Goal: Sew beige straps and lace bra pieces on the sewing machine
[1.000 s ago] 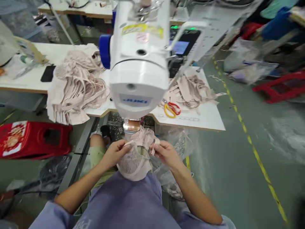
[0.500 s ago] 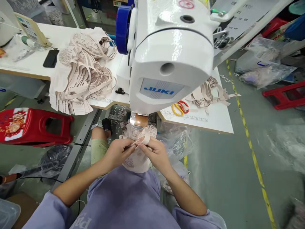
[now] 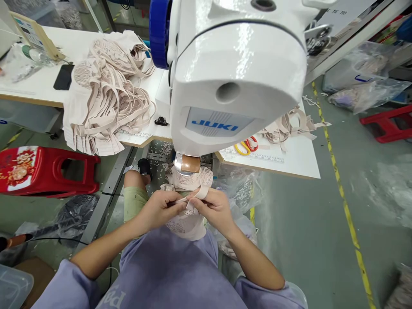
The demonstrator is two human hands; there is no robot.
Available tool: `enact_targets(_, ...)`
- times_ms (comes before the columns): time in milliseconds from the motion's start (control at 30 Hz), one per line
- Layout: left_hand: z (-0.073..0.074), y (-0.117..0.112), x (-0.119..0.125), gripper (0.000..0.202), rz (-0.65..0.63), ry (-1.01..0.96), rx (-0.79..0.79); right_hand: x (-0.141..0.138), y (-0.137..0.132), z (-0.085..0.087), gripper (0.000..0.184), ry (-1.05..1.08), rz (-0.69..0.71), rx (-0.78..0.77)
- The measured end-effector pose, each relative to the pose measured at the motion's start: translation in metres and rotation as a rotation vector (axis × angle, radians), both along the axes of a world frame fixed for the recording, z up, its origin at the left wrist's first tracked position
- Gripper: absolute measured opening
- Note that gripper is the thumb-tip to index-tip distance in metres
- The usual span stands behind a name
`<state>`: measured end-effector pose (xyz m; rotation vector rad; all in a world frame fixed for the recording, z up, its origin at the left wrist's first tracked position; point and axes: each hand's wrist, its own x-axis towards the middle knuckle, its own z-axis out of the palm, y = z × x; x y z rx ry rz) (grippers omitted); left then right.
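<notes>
My left hand (image 3: 160, 209) and my right hand (image 3: 215, 207) meet in front of my chest, both pinched on a pale pink lace garment (image 3: 188, 224) and its strap (image 3: 198, 194). The garment hangs just under the end of a white JUKI sewing machine (image 3: 231, 81), which fills the upper middle of the view. The lace lies over my lap against my purple shirt.
A heap of pale pink garments (image 3: 106, 103) lies on the white table (image 3: 289, 161) left of the machine, with a black phone (image 3: 63, 77) beside it. Yellow and red scissors (image 3: 245, 146) and more pink pieces (image 3: 286, 126) lie at right. A red stool (image 3: 45, 169) stands on the floor at left.
My hands came together from apart and now pinch the strap between them. The view has moved closer to the machine.
</notes>
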<state>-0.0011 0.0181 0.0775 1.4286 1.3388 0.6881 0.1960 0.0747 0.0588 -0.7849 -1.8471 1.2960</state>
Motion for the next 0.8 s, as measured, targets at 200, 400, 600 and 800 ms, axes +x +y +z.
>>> enact_targets(200, -0.011, 0.004, 0.013, 0.031, 0.08, -0.085, 0.231, -0.011, 0.013, 0.004, 0.021, 0.073, -0.147, -0.205)
enact_targets(400, -0.019, 0.013, 0.011, 0.032, 0.175, 0.136, 0.474, -0.011, 0.044, 0.011, 0.038, 0.069, -0.156, -0.456)
enact_targets(600, 0.005, 0.041, -0.012, 0.031, 0.039, 0.328, 0.561, 0.002, 0.076, 0.003, 0.035, 0.128, -0.182, -0.562)
enact_targets(800, 0.011, 0.046, -0.008, 0.031, 0.116, 0.238, 0.331, -0.007, 0.103, -0.004, 0.028, -0.092, -0.224, -0.281)
